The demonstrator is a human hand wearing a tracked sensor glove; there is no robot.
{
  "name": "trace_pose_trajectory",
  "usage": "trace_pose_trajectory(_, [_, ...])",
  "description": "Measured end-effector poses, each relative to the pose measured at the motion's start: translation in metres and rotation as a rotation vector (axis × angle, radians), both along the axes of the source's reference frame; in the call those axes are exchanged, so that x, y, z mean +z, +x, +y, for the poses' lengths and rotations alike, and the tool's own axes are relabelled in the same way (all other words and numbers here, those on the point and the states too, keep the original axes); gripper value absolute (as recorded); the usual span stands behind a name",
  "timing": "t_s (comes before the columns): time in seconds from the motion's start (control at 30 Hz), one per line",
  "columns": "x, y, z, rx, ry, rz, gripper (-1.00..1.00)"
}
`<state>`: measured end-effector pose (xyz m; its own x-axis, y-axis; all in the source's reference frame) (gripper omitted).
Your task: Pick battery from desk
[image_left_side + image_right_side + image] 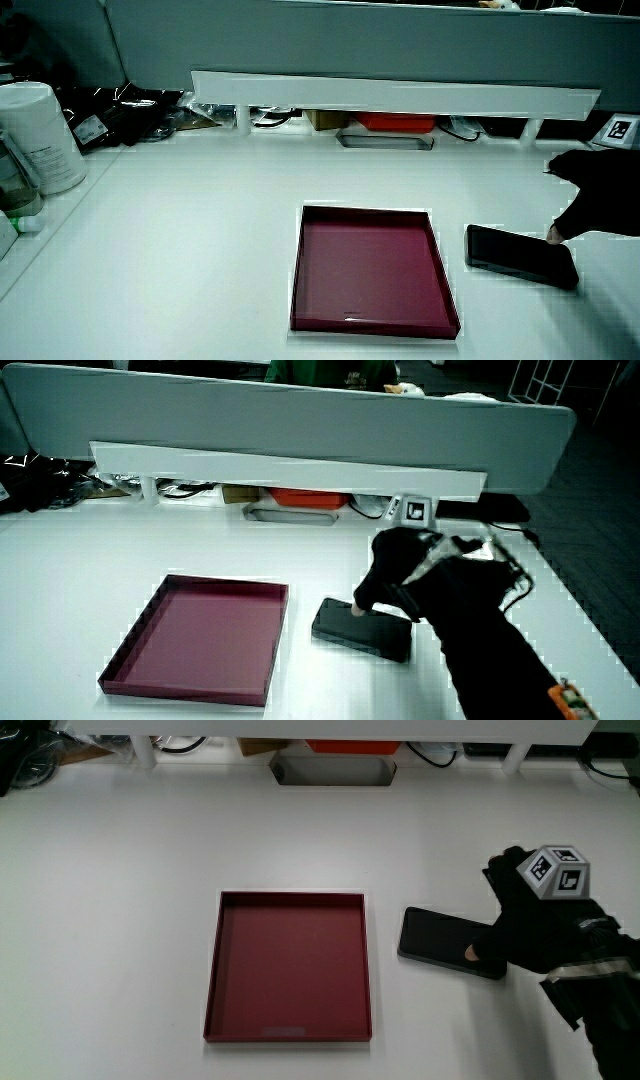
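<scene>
Desk: white top (pixel 120 870), low grey partition (pixel 300 415) at its edge farthest from the person, white shelf strip under it.
Battery (pixel 452 942): flat black rectangular slab, rounded corners, matte, no readable markings. Lay flat on the desk just beside the tray, not touching it. Same in both side views (pixel 520 256) (pixel 362 629).
Tray (pixel 289 966): dark red, square, shallow walls; nothing seen inside.
Hand (pixel 540 920): black glove, patterned cube (pixel 555 872) on its back. Sat at the battery end farthest from the tray, forearm running off toward the person.
Fingers: curled down onto that end of the battery; a fingertip (pixel 470 954) was touching its top face. Contact confirmed in a side view (pixel 360 607). Battery not lifted, still flat on the desk.
Other: white cylindrical container (pixel 38 135) near the desk edge, well apart from the tray; tangle of dark cables and items (pixel 125 110) by the partition.
</scene>
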<state>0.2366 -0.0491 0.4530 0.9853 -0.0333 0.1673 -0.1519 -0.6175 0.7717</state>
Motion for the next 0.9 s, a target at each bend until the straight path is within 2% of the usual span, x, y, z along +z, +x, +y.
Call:
trace_pose_trajectory(0.03, [0.005,-0.001,0.002,0.011,-0.018,-0.020,0.00])
trace_pose_trajectory(0.07, [0.015,0.001,0.003,0.025,-0.035,-0.011,0.00])
trace_pose_trajectory(0.23, [0.049,0.005,0.008,0.079,-0.101,-0.052,0.00])
trace_pose_trajectory(0.33, [0.059,0.004,0.010,0.094,-0.101,-0.071,0.00])
trace_pose_trajectory(0.37, [0.064,0.004,0.011,0.100,-0.091,-0.065,0.00])
trace_pose_trajectory(0.43, [0.077,0.002,0.013,0.106,-0.123,-0.076,0.00])
trace_pose_trajectory(0.57, [0.104,0.004,0.019,0.137,-0.160,-0.038,0.00])
trace_pose_trajectory(0.63, [0.113,0.003,0.023,0.149,-0.184,-0.041,0.00])
trace_pose_trajectory(0.7, [0.118,0.000,0.026,0.142,-0.159,-0.045,0.00])
trace_pose_trajectory(0.77, [0.124,-0.002,0.029,0.156,-0.199,-0.052,0.00])
trace_pose_trajectory(0.83, [0.125,-0.004,0.030,0.158,-0.202,-0.065,0.00])
trace_pose_trajectory(0.9, [0.130,-0.004,0.030,0.164,-0.205,-0.051,0.00])
